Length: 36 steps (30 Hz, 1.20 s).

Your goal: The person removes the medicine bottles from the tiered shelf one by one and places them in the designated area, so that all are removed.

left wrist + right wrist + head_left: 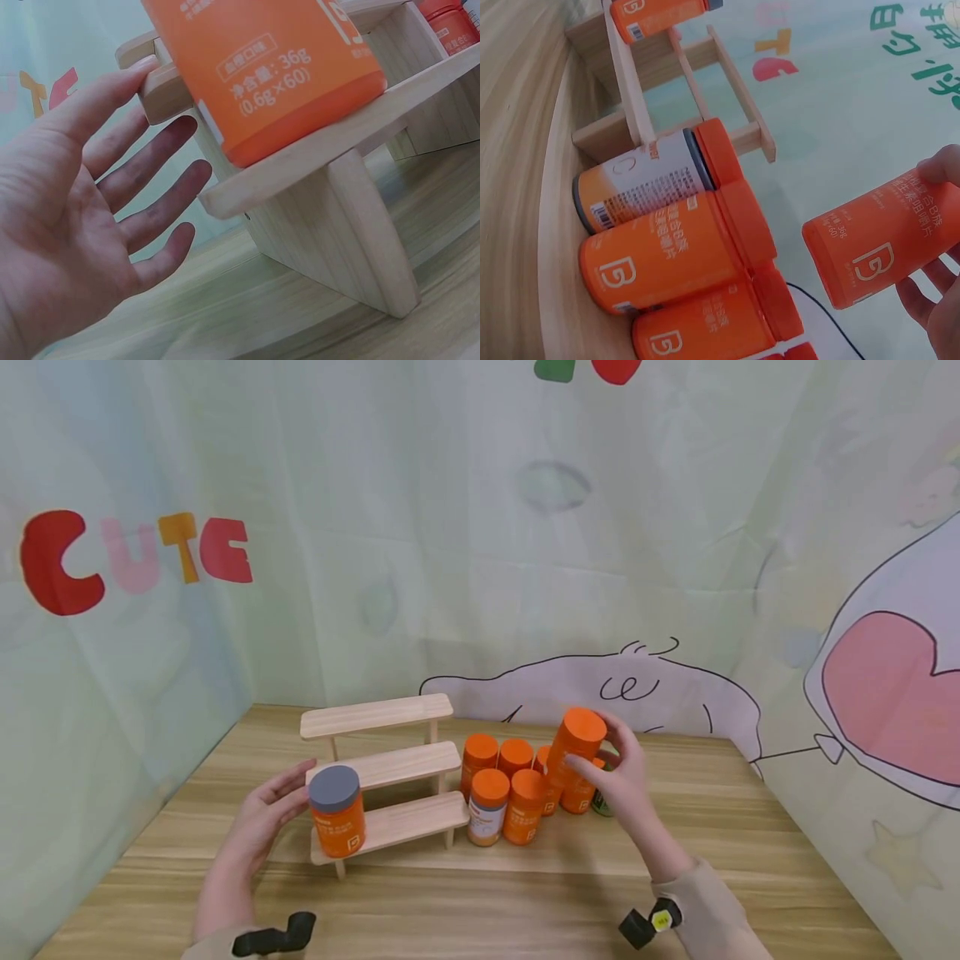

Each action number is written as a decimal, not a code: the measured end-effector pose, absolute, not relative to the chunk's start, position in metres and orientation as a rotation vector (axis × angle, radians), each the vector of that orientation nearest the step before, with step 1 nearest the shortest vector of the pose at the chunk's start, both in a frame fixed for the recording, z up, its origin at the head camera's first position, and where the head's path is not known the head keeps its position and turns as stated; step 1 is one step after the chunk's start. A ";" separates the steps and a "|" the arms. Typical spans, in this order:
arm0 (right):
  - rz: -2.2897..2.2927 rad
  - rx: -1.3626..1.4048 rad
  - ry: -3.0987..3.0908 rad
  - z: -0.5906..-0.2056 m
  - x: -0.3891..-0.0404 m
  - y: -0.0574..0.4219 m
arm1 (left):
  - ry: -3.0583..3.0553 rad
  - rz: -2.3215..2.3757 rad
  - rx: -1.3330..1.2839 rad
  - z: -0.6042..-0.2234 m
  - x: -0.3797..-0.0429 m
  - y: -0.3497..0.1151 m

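Note:
A three-tier wooden shelf [397, 818] stands at the left of the table. On its lowest tier, at the left end, sits an orange bottle with a grey lid [339, 814]. Beside that end my left hand [262, 814] has its fingers extended; in the left wrist view the thumb and fingers [154, 180] lie near the tiers and hold nothing. My right hand [622, 768] grips an orange bottle with an orange lid [573, 747], raised and tilted above the bottle group. The right wrist view shows this held bottle [885, 236] clear of the others.
Right of the shelf, several orange bottles [522, 814] stand close together, with a white-labelled bottle [487, 814] at the front left. A green container [602, 802] is partly hidden behind the right hand. A printed curtain [375, 527] hangs behind the wooden table [465, 910].

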State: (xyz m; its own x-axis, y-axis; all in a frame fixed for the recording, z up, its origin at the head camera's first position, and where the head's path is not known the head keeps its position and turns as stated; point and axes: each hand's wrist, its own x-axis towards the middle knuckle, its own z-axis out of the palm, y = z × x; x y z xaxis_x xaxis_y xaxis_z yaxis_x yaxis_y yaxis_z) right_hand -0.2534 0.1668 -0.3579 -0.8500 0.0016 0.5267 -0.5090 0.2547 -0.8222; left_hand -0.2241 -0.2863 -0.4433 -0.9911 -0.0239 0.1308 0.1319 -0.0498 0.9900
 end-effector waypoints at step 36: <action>1.598 0.243 -2.339 -0.435 -0.246 0.179 | -2.075 -2.198 -0.113 -0.443 -0.225 -0.286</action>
State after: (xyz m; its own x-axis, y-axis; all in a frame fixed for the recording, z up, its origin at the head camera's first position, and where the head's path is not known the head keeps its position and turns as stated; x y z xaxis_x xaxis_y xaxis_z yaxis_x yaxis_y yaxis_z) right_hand -0.2464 0.1790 -0.4347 -0.9414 0.0277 0.3363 -0.3032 0.3679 -0.8791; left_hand -0.2247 -0.2861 -0.4432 -0.9903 -0.0337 0.1345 0.1362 -0.0553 0.9891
